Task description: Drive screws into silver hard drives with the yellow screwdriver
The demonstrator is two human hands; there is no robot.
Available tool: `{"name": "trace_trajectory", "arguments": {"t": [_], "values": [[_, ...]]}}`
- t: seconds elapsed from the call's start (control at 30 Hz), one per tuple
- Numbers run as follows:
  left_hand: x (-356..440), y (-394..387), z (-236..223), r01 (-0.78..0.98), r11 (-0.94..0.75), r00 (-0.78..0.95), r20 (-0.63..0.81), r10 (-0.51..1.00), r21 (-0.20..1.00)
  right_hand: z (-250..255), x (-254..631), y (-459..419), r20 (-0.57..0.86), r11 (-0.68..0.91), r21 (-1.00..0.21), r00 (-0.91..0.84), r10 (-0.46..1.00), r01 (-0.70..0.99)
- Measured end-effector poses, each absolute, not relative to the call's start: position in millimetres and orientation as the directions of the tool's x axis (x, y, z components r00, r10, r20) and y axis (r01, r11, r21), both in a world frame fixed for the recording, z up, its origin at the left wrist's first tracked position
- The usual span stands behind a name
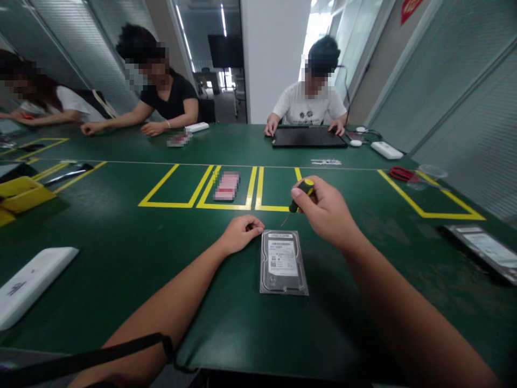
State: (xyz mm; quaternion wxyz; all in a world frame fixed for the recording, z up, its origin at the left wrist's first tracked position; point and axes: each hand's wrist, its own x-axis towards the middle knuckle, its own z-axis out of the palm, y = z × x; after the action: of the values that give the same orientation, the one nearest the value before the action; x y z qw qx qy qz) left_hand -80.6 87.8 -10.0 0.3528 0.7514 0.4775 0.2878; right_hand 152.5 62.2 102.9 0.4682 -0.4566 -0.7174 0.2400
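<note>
A silver hard drive (pixel 298 264) with a white label lies flat on the green table in front of me. My left hand (pixel 241 233) rests at its far left corner, fingers curled and the thumb and fingertips closed at that corner. In my right hand (pixel 329 207) is a screwdriver (pixel 294 203) with a black and yellow handle, gripped between thumb and fingers. Its thin shaft points down and left, and the tip is just above and beyond the drive's far edge. Whether the tip touches anything is hard to make out.
Another hard drive (pixel 482 249) lies at the right. White boxes (pixel 34 283) and a yellow bin (pixel 30 194) are at the left. Yellow tape (pixel 167 205) marks the table, with a pink item (pixel 226 186) inside. Across sit several people, one handling a dark panel (pixel 309 137).
</note>
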Motion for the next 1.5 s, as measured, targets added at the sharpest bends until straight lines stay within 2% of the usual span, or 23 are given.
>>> {"name": "trace_trajectory", "arguments": {"t": [0.1, 0.17, 0.5, 0.73, 1.23, 1.5], "values": [[-79, 87, -8, 0.523, -0.307, 0.38, 0.105, 0.919, 0.795, 112, 137, 68, 0.486, 0.515, -0.652, -0.214, 0.847, 0.556], [-79, 86, -6, 0.531, -0.316, 0.377, 0.115, 0.919, 0.786, 115, 129, 73, 0.479, 0.519, -0.622, -0.24, 0.844, 0.586], [-79, 85, -6, 0.547, -0.361, 0.391, 0.151, 0.908, 0.755, 95, 126, 87, 0.396, 0.457, -0.696, -0.235, 0.888, 0.554], [-80, 86, -6, 0.515, -0.345, 0.385, 0.148, 0.911, 0.785, 78, 126, 90, 0.377, 0.434, -0.729, -0.218, 0.9, 0.53], [-80, 87, -8, 0.508, -0.344, 0.381, 0.152, 0.912, 0.79, 74, 120, 90, 0.363, 0.437, -0.718, -0.245, 0.899, 0.542], [-80, 88, -7, 0.507, -0.35, 0.396, 0.148, 0.906, 0.787, 75, 122, 89, 0.467, 0.54, -0.623, -0.286, 0.837, 0.565]]}}
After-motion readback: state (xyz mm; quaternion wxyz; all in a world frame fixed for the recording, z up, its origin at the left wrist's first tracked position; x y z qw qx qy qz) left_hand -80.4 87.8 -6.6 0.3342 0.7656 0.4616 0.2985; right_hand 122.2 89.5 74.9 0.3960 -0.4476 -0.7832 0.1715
